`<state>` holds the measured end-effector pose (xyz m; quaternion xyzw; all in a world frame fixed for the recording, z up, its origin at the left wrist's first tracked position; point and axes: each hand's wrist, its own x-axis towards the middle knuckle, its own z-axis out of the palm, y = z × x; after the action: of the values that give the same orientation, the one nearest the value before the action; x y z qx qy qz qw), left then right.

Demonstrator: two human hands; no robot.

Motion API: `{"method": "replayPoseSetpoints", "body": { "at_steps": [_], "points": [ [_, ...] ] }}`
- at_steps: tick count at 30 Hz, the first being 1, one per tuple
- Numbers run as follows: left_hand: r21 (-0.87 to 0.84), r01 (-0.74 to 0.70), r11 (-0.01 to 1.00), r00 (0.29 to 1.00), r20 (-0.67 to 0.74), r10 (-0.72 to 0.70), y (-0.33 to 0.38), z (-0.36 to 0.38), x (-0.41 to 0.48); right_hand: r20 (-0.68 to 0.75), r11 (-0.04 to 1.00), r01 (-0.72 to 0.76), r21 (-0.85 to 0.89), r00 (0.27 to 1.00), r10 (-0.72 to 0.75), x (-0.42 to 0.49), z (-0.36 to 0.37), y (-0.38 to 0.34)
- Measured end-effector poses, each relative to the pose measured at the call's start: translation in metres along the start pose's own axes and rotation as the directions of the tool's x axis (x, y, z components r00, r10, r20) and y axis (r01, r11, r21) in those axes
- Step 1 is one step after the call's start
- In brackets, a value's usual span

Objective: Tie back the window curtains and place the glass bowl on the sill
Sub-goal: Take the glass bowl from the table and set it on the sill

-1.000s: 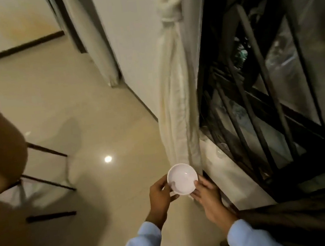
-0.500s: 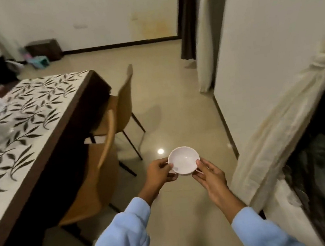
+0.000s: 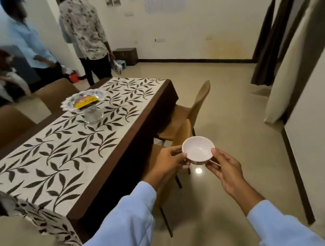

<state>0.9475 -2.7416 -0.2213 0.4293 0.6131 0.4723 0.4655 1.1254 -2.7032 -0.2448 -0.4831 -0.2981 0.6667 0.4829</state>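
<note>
A small white bowl (image 3: 198,149) is held upright in mid-air, rim up and nothing visible inside, over a glossy beige floor (image 3: 226,105) and just off the near corner of the worktop (image 3: 132,146). The left hand (image 3: 169,161) curls its fingers round the rim at the bowl's nine o'clock. The right hand (image 3: 227,170) takes it from about four o'clock, thumb on the rim and fingers beneath, so both grips are clamped on the bowl. Light blue sleeves (image 3: 128,223) run back toward the camera. At the bowl's twelve o'clock a tan chair (image 3: 201,98) is tucked against the worktop, which wears a white cloth printed with dark leaves (image 3: 60,154). On that cloth, toward ten o'clock, stands a footed cut-glass dish (image 3: 85,103) with something yellow in it. Beyond, at eleven o'clock, two people stand near the far wall, one in a patterned shirt (image 3: 83,26) and one in a pale blue shirt (image 3: 28,41). Both are blurred. At two o'clock a dark curtain (image 3: 267,36) and a pale curtain (image 3: 292,57) hang side by side.
</note>
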Motion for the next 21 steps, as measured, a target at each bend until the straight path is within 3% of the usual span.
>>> {"method": "replayPoseSetpoints", "body": {
  "at_steps": [5, 21],
  "points": [
    [-0.064, -0.033, 0.997, 0.996, -0.084, 0.028, 0.002, -0.043, 0.007, 0.057, 0.999, 0.0, -0.039, 0.998, 0.003, 0.012, 0.049, 0.004],
    [-0.241, 0.126, 0.962, 0.953, -0.239, -0.185, -0.018, -0.139, 0.143, 0.18, 0.972, -0.114, -0.208, 0.972, 0.152, 0.162, 0.178, 0.028]
  ]
}}
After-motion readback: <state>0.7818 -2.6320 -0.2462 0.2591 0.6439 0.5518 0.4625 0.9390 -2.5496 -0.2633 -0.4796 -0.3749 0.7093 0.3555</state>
